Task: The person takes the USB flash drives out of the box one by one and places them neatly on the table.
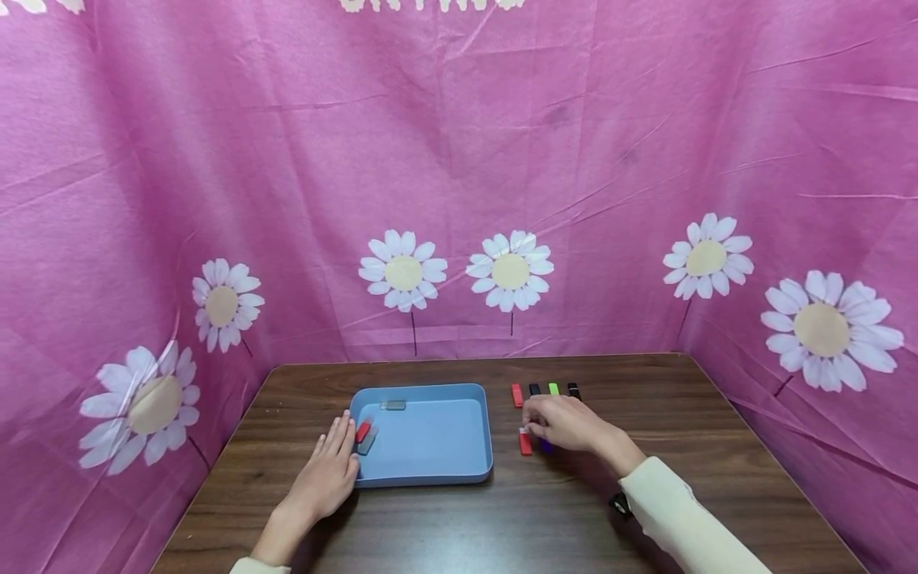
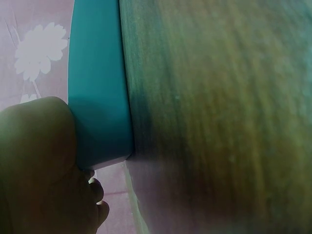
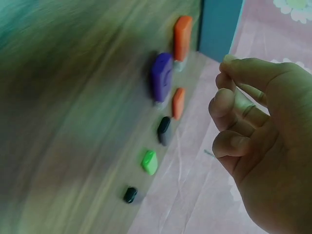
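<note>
Against the left wall of a blue tray (image 1: 437, 438) rests my left hand (image 1: 326, 470), fingers straight along its rim. Inside the tray lie a red USB flash drive (image 1: 363, 431) and a grey one (image 1: 367, 442) close together, with another grey flash drive (image 1: 393, 405) near the back. Above the table, right of the tray, hovers my right hand (image 1: 562, 422), its fingers loosely bent and holding nothing visible. Below it are a red flash drive (image 1: 526, 442) and a purple flash drive (image 3: 162, 78), the latter mostly hidden by the hand in the head view.
Behind the right hand stands a row of flash drives: red (image 1: 517, 395), black (image 1: 534, 390), green (image 1: 553, 388) and another black one (image 1: 574, 391). A pink cloth (image 1: 459, 159) with daisies surrounds the wooden table (image 1: 430, 526) at the back and sides.
</note>
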A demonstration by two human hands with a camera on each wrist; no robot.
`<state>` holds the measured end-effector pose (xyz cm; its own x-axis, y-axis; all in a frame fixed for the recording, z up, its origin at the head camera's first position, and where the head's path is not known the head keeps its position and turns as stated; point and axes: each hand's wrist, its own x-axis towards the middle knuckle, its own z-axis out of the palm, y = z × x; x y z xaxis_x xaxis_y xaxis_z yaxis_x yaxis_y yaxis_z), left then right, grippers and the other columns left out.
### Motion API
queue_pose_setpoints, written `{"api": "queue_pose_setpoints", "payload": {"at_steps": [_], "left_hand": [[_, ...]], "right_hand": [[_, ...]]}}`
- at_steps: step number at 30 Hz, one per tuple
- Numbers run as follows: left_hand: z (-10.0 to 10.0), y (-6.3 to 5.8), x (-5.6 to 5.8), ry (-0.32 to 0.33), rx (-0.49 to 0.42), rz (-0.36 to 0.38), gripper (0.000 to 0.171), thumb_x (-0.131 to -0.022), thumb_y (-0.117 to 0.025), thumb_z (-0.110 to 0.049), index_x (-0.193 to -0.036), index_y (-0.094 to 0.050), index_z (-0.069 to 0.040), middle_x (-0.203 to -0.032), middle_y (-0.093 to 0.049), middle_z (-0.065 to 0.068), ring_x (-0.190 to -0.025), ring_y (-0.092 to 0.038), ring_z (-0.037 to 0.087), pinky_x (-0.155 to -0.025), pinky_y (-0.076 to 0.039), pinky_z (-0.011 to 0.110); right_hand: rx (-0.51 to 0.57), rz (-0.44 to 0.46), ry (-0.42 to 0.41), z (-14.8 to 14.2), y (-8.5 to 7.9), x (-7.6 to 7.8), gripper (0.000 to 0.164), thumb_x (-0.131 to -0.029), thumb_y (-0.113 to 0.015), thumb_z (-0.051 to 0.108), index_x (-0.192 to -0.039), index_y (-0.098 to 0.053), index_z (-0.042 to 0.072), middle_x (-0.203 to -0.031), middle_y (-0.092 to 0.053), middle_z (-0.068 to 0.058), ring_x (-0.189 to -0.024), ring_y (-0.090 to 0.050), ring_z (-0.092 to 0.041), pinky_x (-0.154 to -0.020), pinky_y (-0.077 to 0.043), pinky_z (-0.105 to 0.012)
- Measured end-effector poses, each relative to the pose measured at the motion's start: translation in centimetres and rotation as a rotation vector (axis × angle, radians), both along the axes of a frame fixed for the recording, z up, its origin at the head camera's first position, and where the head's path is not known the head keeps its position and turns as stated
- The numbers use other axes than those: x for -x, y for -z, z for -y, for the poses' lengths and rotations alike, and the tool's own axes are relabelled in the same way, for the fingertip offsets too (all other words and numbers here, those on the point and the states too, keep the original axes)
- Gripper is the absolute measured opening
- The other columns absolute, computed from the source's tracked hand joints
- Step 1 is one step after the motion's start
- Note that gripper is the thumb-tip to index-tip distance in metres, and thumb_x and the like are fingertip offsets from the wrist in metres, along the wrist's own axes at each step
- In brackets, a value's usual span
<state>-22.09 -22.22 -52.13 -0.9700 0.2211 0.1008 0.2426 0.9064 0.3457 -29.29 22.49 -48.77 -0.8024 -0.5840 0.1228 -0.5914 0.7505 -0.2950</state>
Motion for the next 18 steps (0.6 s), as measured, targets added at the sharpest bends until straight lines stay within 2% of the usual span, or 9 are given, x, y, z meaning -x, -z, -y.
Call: {"api": "queue_pose_setpoints", "payload": {"at_steps": [4, 9, 18], "left_hand": [[0.0, 0.0, -0.1, -0.001, -0.001, 0.002, 0.061, -0.109, -0.049, -0.017, -0.161, -0.033, 0.012, -0.174, -0.025, 0.028, -0.161, -0.023, 0.049, -0.129, -0.024, 0.067], [-0.1, -0.1, -0.1, -0.002, 0.003, 0.011, 0.061, -0.110, -0.048, -0.018, -0.161, -0.032, 0.011, -0.174, -0.024, 0.027, -0.162, -0.023, 0.048, -0.130, -0.023, 0.066], [0.0, -0.5, -0.2, -0.003, 0.008, 0.028, 0.061, -0.110, -0.048, -0.017, -0.162, -0.031, 0.012, -0.175, -0.022, 0.027, -0.162, -0.021, 0.047, -0.130, -0.021, 0.066]], "right_hand": [[-0.005, -0.029, -0.034, 1.1, -0.5, 0.2, 0.013, -0.099, -0.075, 0.019, -0.090, -0.070, 0.027, -0.090, -0.063, 0.018, -0.075, -0.052, 0.002, -0.063, -0.046, -0.022], [-0.004, -0.012, -0.065, 2.3, -1.1, 0.7, 0.010, -0.100, -0.074, 0.018, -0.092, -0.073, 0.024, -0.090, -0.064, 0.017, -0.074, -0.053, 0.002, -0.063, -0.046, -0.021], [-0.042, -0.047, -0.104, 5.2, -2.0, 1.6, 0.011, -0.099, -0.075, 0.022, -0.091, -0.070, 0.028, -0.088, -0.062, 0.017, -0.073, -0.053, 0.001, -0.062, -0.046, -0.021]]}}
